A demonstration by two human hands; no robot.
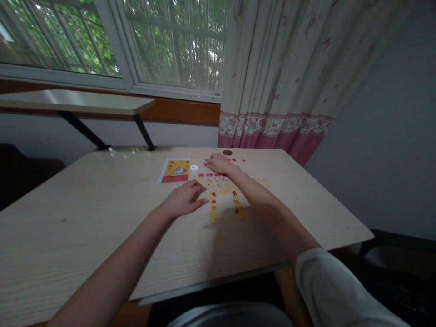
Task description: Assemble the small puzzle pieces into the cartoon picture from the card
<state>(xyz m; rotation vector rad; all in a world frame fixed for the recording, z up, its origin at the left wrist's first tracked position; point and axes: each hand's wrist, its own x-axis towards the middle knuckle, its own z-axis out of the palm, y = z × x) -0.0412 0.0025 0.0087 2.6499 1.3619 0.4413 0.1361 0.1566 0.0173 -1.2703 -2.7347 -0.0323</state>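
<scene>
Resting on the table, my left hand [184, 199] is open, its thumb apart from the fingers, just left of a partly joined puzzle frame [213, 209]. The frame's yellow pieces carry red and dark patterns and run along the top and both sides. Reaching farther out, my right hand [218, 163] lies over loose red puzzle pieces [209, 175], fingers slightly bent and spread, with fingertips by the pieces. Whether a fingertip touches one is too small to tell. Yellow and white puzzle pieces [221, 185] lie in rows between the hands and the frame, partly behind my right forearm.
A reference picture [176, 170] of a white animal on yellow and red lies left of the pieces. A round cable hole [227, 153] is near the table's [85, 218] back edge. A raised shelf [102, 102] stands at the back left, and a curtain [272, 91] hangs behind.
</scene>
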